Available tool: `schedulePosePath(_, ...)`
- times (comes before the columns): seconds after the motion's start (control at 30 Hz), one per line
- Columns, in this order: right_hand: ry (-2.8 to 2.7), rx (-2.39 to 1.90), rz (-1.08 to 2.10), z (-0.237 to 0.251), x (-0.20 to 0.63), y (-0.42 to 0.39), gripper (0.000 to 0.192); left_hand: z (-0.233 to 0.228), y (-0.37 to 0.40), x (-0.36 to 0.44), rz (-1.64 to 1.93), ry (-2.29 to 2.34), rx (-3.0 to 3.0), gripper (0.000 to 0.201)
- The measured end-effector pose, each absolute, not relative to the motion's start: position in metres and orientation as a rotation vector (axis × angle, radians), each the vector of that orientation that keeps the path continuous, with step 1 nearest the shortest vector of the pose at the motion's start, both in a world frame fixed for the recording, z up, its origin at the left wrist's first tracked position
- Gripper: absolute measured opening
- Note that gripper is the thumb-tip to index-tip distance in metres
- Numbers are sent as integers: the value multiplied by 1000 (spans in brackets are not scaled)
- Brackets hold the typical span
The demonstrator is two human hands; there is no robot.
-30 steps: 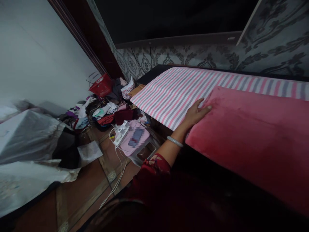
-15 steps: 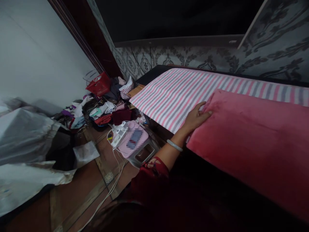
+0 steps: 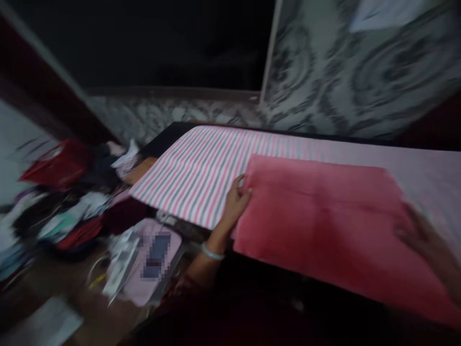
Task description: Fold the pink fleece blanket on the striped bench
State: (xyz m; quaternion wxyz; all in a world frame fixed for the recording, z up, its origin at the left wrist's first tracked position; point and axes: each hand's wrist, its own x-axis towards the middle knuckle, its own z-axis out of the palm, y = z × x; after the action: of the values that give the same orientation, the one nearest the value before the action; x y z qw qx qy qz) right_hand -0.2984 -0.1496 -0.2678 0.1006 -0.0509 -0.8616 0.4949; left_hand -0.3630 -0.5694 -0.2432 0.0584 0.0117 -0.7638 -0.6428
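Blanket: pink blanket (image 3: 317,216) lies flat on the striped bed (image 3: 194,173), near edge.
Left hand (image 3: 236,204): was flat on the corner before, grip now pinching it.
Right hand (image 3: 428,245): newly in view, blurred at the right edge; grip cannot tell.

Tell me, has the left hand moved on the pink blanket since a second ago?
Yes. The left hand has slid from the near part of the pink blanket's left edge toward its far left corner, further onto the striped sheet.
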Motion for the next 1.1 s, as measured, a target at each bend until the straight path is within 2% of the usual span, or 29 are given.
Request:
schedulePosePath(0.13,-2415,-366,1605,-260,-310,-157,96,-236,-573,-369,-2088,-2217,86,87)
schedulePosePath(0.2,-2380,-308,1692,-257,-313,-161,101,-233,-573,-371,-2127,-2207,109,92)
schedulePosePath(0.37,-2358,-59,1795,-256,-311,-162,91,-223,-569,-369,-2082,-2224,144,96)
schedulePosePath(0.47,-2343,24,1782,-262,-312,-158,93,-215,-565,-366,-1987,-2257,155,93)
schedulePosePath(0.77,-2403,144,1640,-284,-316,-149,85,-206,-558,-361,-1939,-2251,216,88)
schedulePosePath(1.1,-2409,84,1680,-280,-318,-151,87,-214,-563,-363,-2026,-2163,173,94)
